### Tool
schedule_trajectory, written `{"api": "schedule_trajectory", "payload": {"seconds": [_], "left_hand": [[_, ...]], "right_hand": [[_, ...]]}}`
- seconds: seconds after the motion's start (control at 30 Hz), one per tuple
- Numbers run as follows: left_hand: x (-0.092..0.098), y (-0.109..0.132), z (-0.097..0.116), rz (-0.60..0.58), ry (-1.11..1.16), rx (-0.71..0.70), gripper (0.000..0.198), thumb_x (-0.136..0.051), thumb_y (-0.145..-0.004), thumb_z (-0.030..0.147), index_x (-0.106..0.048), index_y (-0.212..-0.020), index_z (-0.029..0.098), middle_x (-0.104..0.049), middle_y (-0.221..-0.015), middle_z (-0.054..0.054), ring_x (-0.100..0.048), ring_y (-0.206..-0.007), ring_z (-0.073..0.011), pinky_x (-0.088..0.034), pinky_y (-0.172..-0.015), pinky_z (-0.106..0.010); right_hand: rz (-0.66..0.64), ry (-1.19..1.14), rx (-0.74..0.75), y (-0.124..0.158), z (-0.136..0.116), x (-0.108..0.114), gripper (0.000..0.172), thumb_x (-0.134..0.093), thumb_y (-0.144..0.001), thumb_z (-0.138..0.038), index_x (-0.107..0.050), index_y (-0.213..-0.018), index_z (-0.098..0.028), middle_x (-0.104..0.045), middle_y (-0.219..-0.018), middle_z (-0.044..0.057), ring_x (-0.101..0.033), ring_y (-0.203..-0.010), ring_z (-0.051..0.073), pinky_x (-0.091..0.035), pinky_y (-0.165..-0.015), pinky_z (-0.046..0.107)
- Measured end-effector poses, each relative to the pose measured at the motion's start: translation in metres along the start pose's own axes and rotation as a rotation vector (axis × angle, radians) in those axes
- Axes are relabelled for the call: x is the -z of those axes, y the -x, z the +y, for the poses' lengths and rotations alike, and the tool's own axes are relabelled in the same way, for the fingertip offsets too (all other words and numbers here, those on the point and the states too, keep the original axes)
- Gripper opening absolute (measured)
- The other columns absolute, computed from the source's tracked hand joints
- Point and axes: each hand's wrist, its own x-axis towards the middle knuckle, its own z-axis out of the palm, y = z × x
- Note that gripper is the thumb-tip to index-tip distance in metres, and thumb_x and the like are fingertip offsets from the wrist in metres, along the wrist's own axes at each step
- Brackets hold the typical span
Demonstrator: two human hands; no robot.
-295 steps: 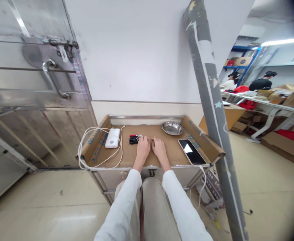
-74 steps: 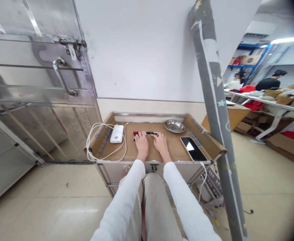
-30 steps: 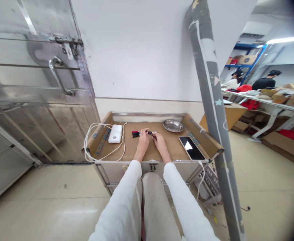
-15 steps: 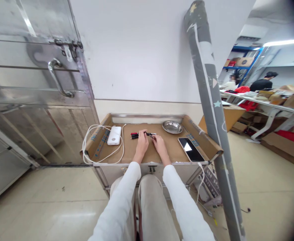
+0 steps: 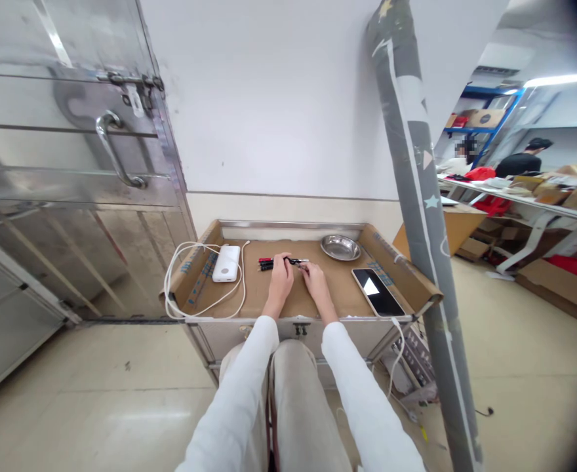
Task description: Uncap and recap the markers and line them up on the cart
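Note:
Several slim pens [image 5: 265, 264], black and red, lie crosswise on the cardboard-lined table top [image 5: 256, 295], partly covered by my left hand [image 5: 280, 275]. Its fingers are closed on a black pen-like item [image 5: 294, 261]. From the other side, my right hand [image 5: 315, 278] pinches at the right part of this dark item, with thumb and fingers together. The small piece at the right fingertips is too small to name. Both hands rest low over the table, close to each other.
A white power bank [image 5: 226, 263] with a looped white cable [image 5: 170, 275] lies at left. Right of my hands are a metal dish [image 5: 340, 247] and a phone [image 5: 378, 292]. A tall grey roll [image 5: 416, 164] leans at the right. Two people sit beyond at a cluttered bench [image 5: 529, 196].
The view has shifted slightly. My hands stay together over the pens, with only small finger movement at the black item; nothing has been put down.

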Motion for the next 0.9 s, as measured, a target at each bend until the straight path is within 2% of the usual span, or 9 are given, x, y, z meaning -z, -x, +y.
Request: {"api": "schedule_trajectory", "payload": {"seconds": [0.27,0.43,0.57,0.67,0.77,0.9], "left_hand": [[0.002,-0.001,-0.002,0.061,-0.071,0.111,0.017,-0.034,-0.091,0.014,-0.049,-0.099,0.017,-0.057,-0.099,-0.009,-0.055,-0.096,-0.0174,-0.043,-0.091,-0.034],[0.000,0.003,-0.010,-0.182,-0.125,0.179,0.015,-0.040,-0.088,0.010,-0.051,-0.093,0.018,-0.061,-0.094,-0.007,-0.059,-0.089,-0.0168,-0.046,-0.084,-0.031],[0.000,0.003,-0.010,-0.368,-0.330,0.121,0.015,-0.043,-0.088,0.011,-0.054,-0.092,0.019,-0.063,-0.093,-0.006,-0.059,-0.092,-0.0191,-0.044,-0.083,-0.033],[-0.003,0.001,-0.009,-0.401,-0.506,0.072,0.014,-0.043,-0.089,0.014,-0.056,-0.090,0.020,-0.064,-0.091,-0.006,-0.057,-0.096,-0.0224,-0.042,-0.085,-0.036],[-0.006,0.000,-0.010,-0.397,-0.586,0.038,0.015,-0.043,-0.089,0.015,-0.056,-0.094,0.020,-0.064,-0.097,-0.007,-0.055,-0.098,-0.0232,-0.041,-0.085,-0.036],[-0.008,0.001,-0.011,-0.369,-0.640,0.010,0.019,-0.041,-0.088,0.011,-0.054,-0.100,0.017,-0.061,-0.105,-0.008,-0.052,-0.102,-0.0240,-0.041,-0.087,-0.037]], "right_hand": [[0.056,0.185,-0.052,0.003,-0.003,0.002,0.031,-0.036,-0.091,-0.019,-0.065,-0.101,-0.014,-0.066,-0.098,0.012,-0.056,-0.093,0.020,-0.042,-0.087,0.033],[0.051,0.437,-0.062,0.001,-0.009,0.004,0.034,-0.034,-0.093,-0.020,-0.063,-0.110,-0.012,-0.063,-0.097,0.013,-0.053,-0.092,0.023,-0.039,-0.085,0.033],[0.047,0.481,-0.058,0.001,-0.013,0.006,0.034,-0.034,-0.094,-0.022,-0.062,-0.112,-0.012,-0.063,-0.097,0.013,-0.053,-0.089,0.023,-0.039,-0.084,0.033],[0.029,0.408,0.017,0.002,-0.014,0.007,0.033,-0.035,-0.094,-0.022,-0.062,-0.111,-0.016,-0.063,-0.100,0.011,-0.053,-0.092,0.022,-0.040,-0.086,0.033],[-0.019,0.319,0.093,0.002,-0.013,0.005,0.031,-0.036,-0.093,-0.021,-0.064,-0.108,-0.019,-0.064,-0.102,0.008,-0.053,-0.093,0.021,-0.041,-0.088,0.031],[-0.090,0.274,0.087,0.000,-0.007,0.000,0.029,-0.040,-0.091,-0.017,-0.065,-0.105,-0.020,-0.064,-0.102,0.008,-0.053,-0.094,0.020,-0.042,-0.087,0.032]]}}
